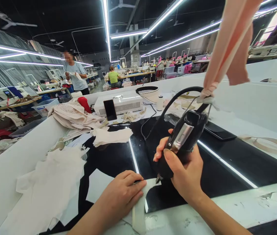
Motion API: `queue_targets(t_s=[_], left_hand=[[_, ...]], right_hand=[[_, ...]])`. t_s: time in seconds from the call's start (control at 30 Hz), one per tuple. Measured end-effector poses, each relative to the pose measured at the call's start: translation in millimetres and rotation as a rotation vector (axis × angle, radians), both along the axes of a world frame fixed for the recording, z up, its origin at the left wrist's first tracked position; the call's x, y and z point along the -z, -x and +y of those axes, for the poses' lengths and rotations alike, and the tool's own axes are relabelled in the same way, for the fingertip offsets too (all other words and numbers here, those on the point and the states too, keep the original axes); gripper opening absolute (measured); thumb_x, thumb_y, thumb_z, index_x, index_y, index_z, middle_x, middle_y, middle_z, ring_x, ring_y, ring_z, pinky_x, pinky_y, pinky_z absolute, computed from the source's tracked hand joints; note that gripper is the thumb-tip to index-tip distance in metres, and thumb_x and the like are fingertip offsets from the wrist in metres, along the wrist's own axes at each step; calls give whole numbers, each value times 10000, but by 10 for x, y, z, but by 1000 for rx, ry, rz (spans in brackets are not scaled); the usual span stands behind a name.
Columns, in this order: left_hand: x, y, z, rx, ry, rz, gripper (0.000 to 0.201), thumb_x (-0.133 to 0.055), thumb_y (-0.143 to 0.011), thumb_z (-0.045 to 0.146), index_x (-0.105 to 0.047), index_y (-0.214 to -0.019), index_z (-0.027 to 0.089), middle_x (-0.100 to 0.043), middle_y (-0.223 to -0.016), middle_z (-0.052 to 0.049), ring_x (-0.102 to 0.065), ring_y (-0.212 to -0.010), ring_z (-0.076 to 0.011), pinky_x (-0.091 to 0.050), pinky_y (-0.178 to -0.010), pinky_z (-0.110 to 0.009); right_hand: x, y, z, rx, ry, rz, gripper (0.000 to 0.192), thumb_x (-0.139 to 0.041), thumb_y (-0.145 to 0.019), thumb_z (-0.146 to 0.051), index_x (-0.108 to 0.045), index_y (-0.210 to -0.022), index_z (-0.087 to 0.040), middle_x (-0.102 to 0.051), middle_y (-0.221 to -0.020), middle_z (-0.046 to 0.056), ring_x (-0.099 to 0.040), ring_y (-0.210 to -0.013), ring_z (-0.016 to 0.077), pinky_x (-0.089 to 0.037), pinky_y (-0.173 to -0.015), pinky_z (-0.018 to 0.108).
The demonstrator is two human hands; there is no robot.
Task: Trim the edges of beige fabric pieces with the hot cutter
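The right hand (186, 173) grips the black cutting tool (181, 143), tip down, just right of the left hand (123, 192), whose flat fingers (135, 186) pin the pale strip (139, 209), running near-far.

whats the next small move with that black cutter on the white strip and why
Probably ease the black handheld tool forward along the white strip: the right hand holds its tip down at the strip's edge, and the left hand presses the strip flat on the black tabletop.
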State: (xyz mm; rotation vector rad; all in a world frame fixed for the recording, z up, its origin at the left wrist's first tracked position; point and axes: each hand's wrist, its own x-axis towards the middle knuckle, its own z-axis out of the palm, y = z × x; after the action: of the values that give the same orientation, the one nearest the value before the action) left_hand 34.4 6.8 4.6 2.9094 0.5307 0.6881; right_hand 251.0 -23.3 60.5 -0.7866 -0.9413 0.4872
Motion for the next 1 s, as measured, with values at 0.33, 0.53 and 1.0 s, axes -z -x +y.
queue_targets(t_s=[0.33, 0.53, 1.0], left_hand=[[5, -15, -7, -11, -45, -25, 265, -547, -1212, 249, -727, -1394, 181, -783, -1282, -88, -767, -1189, -231, -686, -1086, -377], [108, -73, -91, -63, -213, -98, 256, -522, -1178, 147, -660, -1390, 107, -771, -1228, -133, -762, -1115, -244, -693, -1031, -345], [-49, -83, -177, -211, 208, 232, 482, -584, -968, -65, -632, -1389, 165, -736, -1363, -120, -723, -1266, -287, -678, -1077, -423]], right_hand=[[66, 1, -47, 41, 38, -44, 243, -857, -897, -272, -683, -1066, -292, -773, -819, -42, -716, -557, 148, -665, -565, 261], [284, -133, -63, 83, 95, -92, 340, -949, -892, -473, -747, -1113, -311, -816, -893, -6, -767, -613, 179, -699, -601, 260], [202, -34, -219, 157, 85, -144, 309, -919, -917, -490, -737, -1066, -289, -792, -883, -8, -766, -651, 184, -699, -647, 282]])
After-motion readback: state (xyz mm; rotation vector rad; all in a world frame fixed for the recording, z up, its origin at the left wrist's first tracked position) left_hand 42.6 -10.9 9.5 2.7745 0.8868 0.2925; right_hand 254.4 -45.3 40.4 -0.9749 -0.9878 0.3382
